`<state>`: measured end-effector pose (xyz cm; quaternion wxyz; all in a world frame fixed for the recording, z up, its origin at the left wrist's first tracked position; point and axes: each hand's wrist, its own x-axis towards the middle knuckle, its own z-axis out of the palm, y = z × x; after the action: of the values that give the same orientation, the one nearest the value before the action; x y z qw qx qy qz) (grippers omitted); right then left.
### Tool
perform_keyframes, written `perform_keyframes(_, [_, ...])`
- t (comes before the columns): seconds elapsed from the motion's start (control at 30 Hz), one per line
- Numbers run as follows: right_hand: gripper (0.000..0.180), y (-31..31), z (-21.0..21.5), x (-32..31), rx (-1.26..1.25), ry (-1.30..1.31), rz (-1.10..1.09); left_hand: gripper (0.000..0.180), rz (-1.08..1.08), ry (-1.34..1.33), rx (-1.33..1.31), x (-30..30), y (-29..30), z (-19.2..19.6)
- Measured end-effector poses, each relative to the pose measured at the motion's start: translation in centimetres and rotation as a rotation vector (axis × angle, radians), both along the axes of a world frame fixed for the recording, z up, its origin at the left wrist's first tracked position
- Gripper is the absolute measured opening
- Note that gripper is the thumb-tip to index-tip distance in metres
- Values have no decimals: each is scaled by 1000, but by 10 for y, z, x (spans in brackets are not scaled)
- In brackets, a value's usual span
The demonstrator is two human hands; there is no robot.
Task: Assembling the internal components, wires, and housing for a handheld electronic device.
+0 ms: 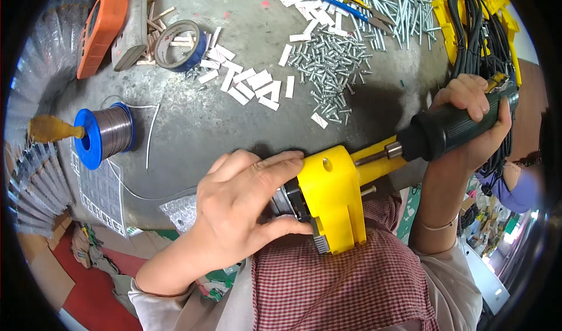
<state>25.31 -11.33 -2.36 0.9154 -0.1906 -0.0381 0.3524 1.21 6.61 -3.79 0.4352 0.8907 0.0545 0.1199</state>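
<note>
Seemingly against torque, yellow housing (332,197) is being gripped by left hand (237,195); to its right, power screwdriver (448,131) by right hand (466,97).

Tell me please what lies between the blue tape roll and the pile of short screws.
In the head view, scattered small white strips lie between the blue tape roll and the short screws, with grey tabletop among them.

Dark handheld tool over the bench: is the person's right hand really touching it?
Touching. The head view shows the right hand wrapped around the dark handheld tool, its fingers lying on the casing.
</note>
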Motion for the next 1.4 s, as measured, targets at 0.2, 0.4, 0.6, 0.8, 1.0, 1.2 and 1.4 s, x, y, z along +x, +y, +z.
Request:
perform_keyframes(0.2, [33,-2,-2,0,24,26,34,73,49,30,12,-4,-4,1])
perform_keyframes(0.4, [36,-9,3,-4,-126,-98,-110,72,166,91,157,-16,-22,11])
perform_keyframes(0.6, [35,-50,-5,-12,-32,-84,-154,71,267,5,283,-25,-39,4])
perform_keyframes(0.8, [34,-45,-11,-21,-110,-48,-222,68,271,-15,324,-23,-39,3])
perform_keyframes(1.0, [34,-50,-11,-21,-53,-71,-178,72,274,-18,295,-24,-41,1])
perform_keyframes(1.2, [32,-44,-13,-31,-10,-29,-157,72,263,-15,279,-27,-38,-1])
perform_keyframes(1.4, [31,-46,-19,-30,124,-10,-113,72,269,-63,298,-26,-37,-6])
